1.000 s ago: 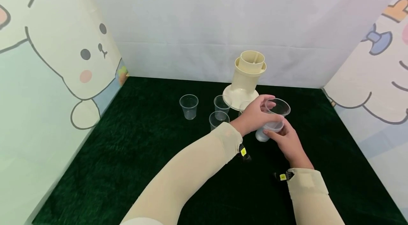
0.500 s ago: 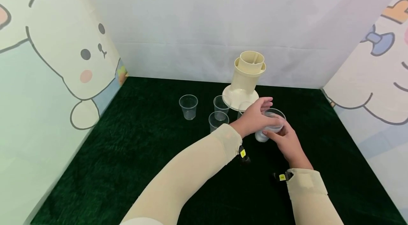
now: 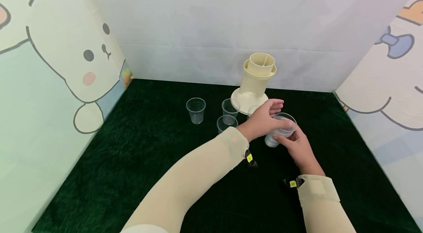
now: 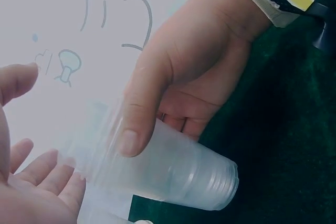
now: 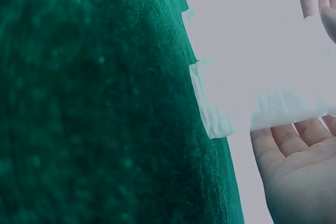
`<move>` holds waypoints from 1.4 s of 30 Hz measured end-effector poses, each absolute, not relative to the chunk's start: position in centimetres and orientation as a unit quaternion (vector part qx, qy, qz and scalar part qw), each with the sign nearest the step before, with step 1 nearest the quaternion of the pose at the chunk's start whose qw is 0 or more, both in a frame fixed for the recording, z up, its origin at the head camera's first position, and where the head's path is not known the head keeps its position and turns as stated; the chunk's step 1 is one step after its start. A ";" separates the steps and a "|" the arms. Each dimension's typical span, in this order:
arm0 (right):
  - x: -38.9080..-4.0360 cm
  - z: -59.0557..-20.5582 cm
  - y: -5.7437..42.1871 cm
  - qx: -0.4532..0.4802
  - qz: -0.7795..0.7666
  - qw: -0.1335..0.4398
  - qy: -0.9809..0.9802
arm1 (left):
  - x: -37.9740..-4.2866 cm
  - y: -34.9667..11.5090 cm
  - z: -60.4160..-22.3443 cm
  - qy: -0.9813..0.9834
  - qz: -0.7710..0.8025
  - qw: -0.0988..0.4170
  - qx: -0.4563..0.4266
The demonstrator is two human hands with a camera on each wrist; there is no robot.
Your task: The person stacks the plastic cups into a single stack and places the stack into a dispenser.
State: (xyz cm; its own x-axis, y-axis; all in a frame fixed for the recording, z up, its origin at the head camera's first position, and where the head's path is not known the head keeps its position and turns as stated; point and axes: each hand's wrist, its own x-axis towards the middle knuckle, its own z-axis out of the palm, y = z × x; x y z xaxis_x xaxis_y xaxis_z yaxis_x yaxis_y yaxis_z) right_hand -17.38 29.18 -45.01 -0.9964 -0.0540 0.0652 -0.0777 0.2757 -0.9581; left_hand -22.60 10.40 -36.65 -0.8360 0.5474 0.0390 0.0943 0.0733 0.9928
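Observation:
A tilted stack of clear plastic cups (image 3: 272,141) is in my right hand (image 3: 300,150), above the dark green cloth. In the left wrist view the right thumb (image 4: 137,124) lies along the side of the nested cups (image 4: 194,177), and the other fingers are largely behind them. My left hand (image 3: 262,122) is by the stack's rim with its fingers extended; its thumb overlaps the rim in the head view. In the right wrist view the stack (image 5: 220,100) is washed out by glare, and the fingers (image 5: 289,140) show below it.
Several single clear cups stand upright to the left: one cup (image 3: 196,110) apart, others such as this cup (image 3: 227,122) closer to the left forearm. A cream plastic cylinder on a round base (image 3: 254,79) stands behind the hands. Printed cloth walls (image 3: 205,16) enclose the green surface (image 3: 145,145).
The upper cup by my left hand has gone down into the stack in my right hand. The left fingers have loosened from it. My right hand has barely moved.

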 end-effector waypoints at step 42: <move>-17.1 -44.9 29.5 0.018 0.588 -0.004 -0.809 | -23.0 -2.7 -34.9 0.737 0.618 0.118 0.248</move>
